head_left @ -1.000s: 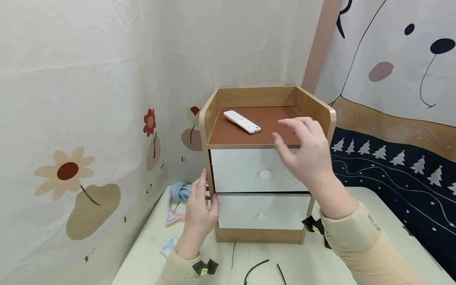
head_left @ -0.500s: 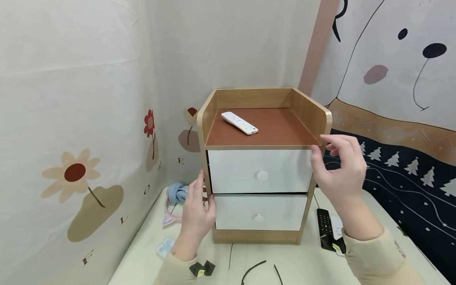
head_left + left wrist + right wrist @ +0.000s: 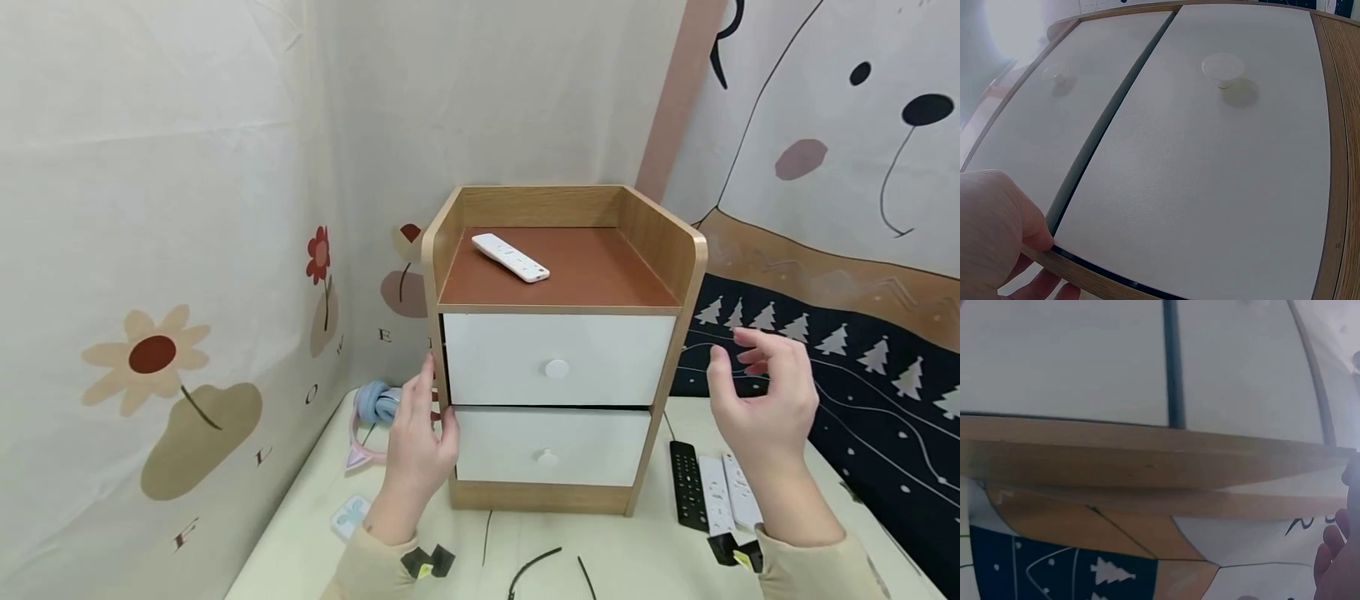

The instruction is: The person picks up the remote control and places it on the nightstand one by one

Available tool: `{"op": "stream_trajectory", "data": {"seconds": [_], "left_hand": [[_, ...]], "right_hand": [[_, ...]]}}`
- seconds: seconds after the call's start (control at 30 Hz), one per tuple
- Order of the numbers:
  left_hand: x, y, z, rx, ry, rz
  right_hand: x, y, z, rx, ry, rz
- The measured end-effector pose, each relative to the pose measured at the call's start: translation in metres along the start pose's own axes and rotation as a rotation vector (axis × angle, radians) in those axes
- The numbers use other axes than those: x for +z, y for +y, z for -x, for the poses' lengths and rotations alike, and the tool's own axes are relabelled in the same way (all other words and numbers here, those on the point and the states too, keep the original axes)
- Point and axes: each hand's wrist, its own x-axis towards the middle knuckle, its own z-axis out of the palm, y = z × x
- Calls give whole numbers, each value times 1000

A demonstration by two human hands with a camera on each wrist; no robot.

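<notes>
A small wooden drawer cabinet (image 3: 543,497) with an upper white drawer (image 3: 495,358) and a lower white drawer (image 3: 495,454) stands in the middle of the head view. A white game remote (image 3: 510,257) lies on its brown top. My left hand (image 3: 416,454) holds the cabinet's left side edge. In the left wrist view its thumb (image 3: 1035,232) presses at the front, by the gap between the drawers, and the other fingers lie outside the panel. My right hand (image 3: 772,408) hangs in the air right of the cabinet, fingers loosely bent around nothing.
Right of the cabinet lie a black remote (image 3: 687,487) and two white remotes, one nearer (image 3: 715,496) it. Left are a blue coiled bundle (image 3: 377,403), a pink ring and a pale blue flat item (image 3: 350,517). Dark strips (image 3: 534,569) lie in front. Printed curtains stand behind.
My right hand has moved from above the cabinet's top out to the right and down, uncovering the remotes there. My left hand stays at the cabinet's side.
</notes>
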Motion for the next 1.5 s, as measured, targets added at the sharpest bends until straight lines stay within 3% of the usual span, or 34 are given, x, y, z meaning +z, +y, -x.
{"op": "stream_trajectory", "data": {"seconds": [0.23,0.5,0.9,1.5], "left_hand": [[0,1,-1,9,5,9],[0,1,0,8,7,-1],[-2,2,0,-2,-5,-7],[-2,1,1,-5,-16,-2]], "right_hand": [[-7,20,24,67,-25,66],[-18,39,48,194,-149,146],[-30,74,85,321,-259,274],[-45,104,145,641,-479,385]]}}
